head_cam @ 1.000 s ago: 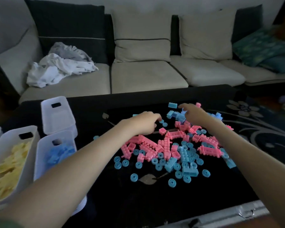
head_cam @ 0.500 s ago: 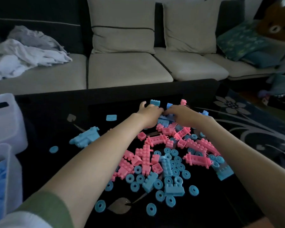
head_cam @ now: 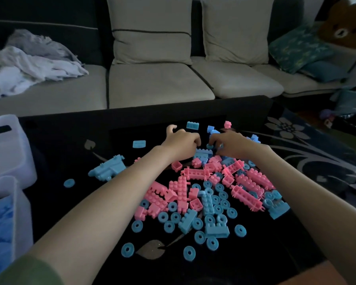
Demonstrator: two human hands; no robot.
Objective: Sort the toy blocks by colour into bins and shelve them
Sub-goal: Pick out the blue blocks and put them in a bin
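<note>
A heap of pink blocks (head_cam: 195, 173) and blue blocks and rings (head_cam: 215, 204) lies on the black table (head_cam: 70, 140). At the heap's far edge, my left hand (head_cam: 181, 142) is curled into a fist with the thumb sticking out, resting over a blue brick (head_cam: 202, 154); what its palm holds is hidden. Just to the right, my right hand (head_cam: 231, 144) pinches a small blue piece (head_cam: 210, 146) with curled fingers. A white bin (head_cam: 19, 227) with blue blocks stands at the lower left.
A second white bin (head_cam: 8, 159) stands behind the blue one. A joined blue piece (head_cam: 109, 168) and loose blue bricks (head_cam: 139, 144) lie left of the heap. Behind the table stands a sofa (head_cam: 156, 87) with crumpled cloth (head_cam: 29, 64) on it.
Both hands have come together at the far side of the heap. The view has swung right and nearer, so the bins have slid to the left edge.
</note>
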